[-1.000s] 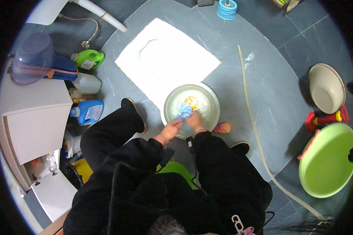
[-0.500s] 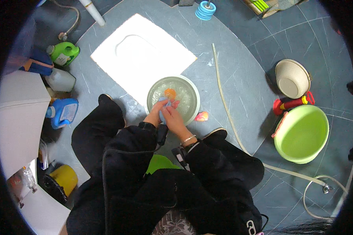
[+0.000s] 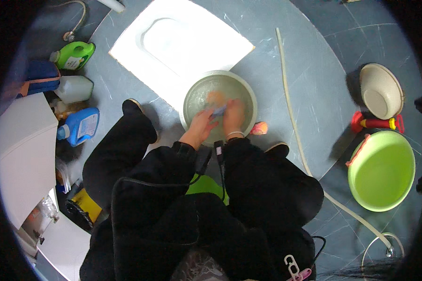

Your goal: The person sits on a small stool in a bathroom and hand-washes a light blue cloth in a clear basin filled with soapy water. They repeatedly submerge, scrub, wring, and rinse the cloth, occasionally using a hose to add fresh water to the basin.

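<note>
A round grey basin [image 3: 252,104] of water stands on the floor between my feet. Inside it, a light blue cloth [image 3: 218,111] stretches between my two hands. My left hand [image 3: 201,125] is closed on one end of the cloth. At the other end my right hand [image 3: 233,114] is closed in a fist, smeared by motion. Beyond the cloth lies an orange item [image 3: 215,97] in the water, blurred, its kind unclear. A pink and yellow crumpled piece [image 3: 259,128] rests on the floor against the basin's right side.
A white squat toilet [image 3: 211,35] lies beyond the basin. A pale hose [image 3: 286,89] crosses the floor to its right. Farther right are a beige bucket [image 3: 384,86], a red-and-yellow tool [image 3: 377,123] and a green basin [image 3: 384,173]. Bottles [image 3: 82,126] and a white cabinet [image 3: 28,140] line the left.
My hands have moved apart, with the blue cloth now stretched between them; the right hand has gone farther into the basin. The whole view has shifted.
</note>
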### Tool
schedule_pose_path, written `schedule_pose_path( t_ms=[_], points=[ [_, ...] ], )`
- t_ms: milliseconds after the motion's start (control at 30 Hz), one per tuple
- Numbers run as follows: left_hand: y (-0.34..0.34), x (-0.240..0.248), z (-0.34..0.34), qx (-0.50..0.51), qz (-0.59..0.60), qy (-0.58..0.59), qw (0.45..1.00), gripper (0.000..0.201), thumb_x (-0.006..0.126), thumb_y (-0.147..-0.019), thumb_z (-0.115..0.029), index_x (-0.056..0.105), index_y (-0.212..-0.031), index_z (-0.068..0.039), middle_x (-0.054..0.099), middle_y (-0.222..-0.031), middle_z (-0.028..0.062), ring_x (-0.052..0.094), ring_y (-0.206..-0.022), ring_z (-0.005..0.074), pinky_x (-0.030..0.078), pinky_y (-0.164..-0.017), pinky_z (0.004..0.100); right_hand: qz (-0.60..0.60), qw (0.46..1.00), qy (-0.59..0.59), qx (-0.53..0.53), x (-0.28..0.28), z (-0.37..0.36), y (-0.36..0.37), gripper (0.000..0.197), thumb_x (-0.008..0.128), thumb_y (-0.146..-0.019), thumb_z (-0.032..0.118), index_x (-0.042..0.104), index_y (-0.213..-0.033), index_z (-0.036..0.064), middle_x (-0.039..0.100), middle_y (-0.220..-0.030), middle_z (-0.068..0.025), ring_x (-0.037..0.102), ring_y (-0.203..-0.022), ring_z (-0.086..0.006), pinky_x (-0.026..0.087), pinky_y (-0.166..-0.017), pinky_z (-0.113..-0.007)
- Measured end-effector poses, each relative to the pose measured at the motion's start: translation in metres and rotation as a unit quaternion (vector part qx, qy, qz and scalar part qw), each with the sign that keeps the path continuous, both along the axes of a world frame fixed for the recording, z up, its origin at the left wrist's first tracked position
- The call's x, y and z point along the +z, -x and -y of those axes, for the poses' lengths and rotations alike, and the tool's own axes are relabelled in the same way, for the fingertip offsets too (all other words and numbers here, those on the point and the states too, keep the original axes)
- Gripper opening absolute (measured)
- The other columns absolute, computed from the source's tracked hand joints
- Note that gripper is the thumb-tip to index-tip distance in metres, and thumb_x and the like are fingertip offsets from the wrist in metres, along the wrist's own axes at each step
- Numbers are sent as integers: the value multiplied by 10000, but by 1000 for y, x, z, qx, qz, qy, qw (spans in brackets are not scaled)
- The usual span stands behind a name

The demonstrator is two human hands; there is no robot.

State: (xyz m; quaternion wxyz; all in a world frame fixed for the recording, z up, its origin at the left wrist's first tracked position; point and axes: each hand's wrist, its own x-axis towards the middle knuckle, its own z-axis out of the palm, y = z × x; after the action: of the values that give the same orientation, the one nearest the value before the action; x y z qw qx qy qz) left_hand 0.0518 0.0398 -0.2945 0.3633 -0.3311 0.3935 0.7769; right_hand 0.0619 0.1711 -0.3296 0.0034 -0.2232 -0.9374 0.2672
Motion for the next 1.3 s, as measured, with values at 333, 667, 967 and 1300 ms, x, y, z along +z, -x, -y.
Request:
schedule_pose_path(
  t_ms=[333, 667, 967, 1300],
  points=[
    [11, -8, 14, -46, 139, 55, 988, 573, 457, -914, -456, 363, -1333, -76, 407, -1342, 117, 399, -1219, 306, 374, -903, 584, 47, 956, 289, 11, -19, 47, -10, 169, 630, -739, 107, 586, -881, 27, 560, -1010, -183, 546, -965, -346, 440, -827, -385],
    [32, -10, 14, 71, 111, -83, 988, 378, 389, -963, -338, 470, -1183, -41, 570, -1109, 120, 562, -997, 271, 452, -892, 405, -24, 909, 410, 77, 41, 54, 20, 290, 476, -891, 266, 597, -913, 3, 616, -853, -202, 589, -848, -363, 462, -744, -423],
    [6, -31, -3, 49, 63, 86, 993, 357, 501, -910, -220, 452, -1226, -62, 524, -1197, 101, 508, -1086, 241, 426, -908, 395, 130, 982, 137, -17, -3, 30, 19, 256, 496, -866, 216, 563, -982, -1, 607, -952, -218, 575, -868, -385, 430, -766, -475],
    [23, -6, 3, -14, 151, 29, 988, 444, 436, -938, -394, 453, -1232, -63, 508, -1230, 104, 508, -1099, 249, 414, -921, 429, 51, 952, 301, 23, -7, 40, 0, 244, 551, -824, 186, 589, -1045, 90, 573, -1052, -166, 545, -973, -317, 436, -813, -403]
  ],
)
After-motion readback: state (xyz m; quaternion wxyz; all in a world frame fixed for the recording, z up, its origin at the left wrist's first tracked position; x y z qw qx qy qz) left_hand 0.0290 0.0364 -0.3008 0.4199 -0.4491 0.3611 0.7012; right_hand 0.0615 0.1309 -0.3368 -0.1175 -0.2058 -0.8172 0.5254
